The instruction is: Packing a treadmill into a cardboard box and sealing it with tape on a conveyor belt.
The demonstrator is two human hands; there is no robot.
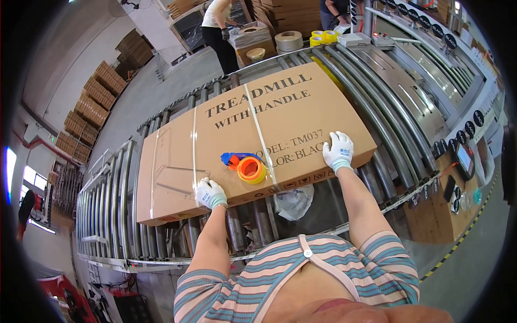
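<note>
A long flat brown cardboard box (280, 116) with printed lettering lies on a curved steel roller conveyor (371, 102). Two clear straps cross it. My left hand (209, 193), in a white glove, presses flat on the box's near edge beside the left strap. My right hand (339, 151), also gloved, rests flat on the near right part of the box top, fingers spread. Between my hands an orange and blue tape dispenser (245, 166) sits on the box, untouched.
A crumpled clear plastic bag (294, 201) hangs under the box's near edge. Another person (219, 29) stands at the far end by a box and rolls of strapping (289, 40). Stacks of cartons (94, 105) line the left wall. A control panel (464, 156) stands right.
</note>
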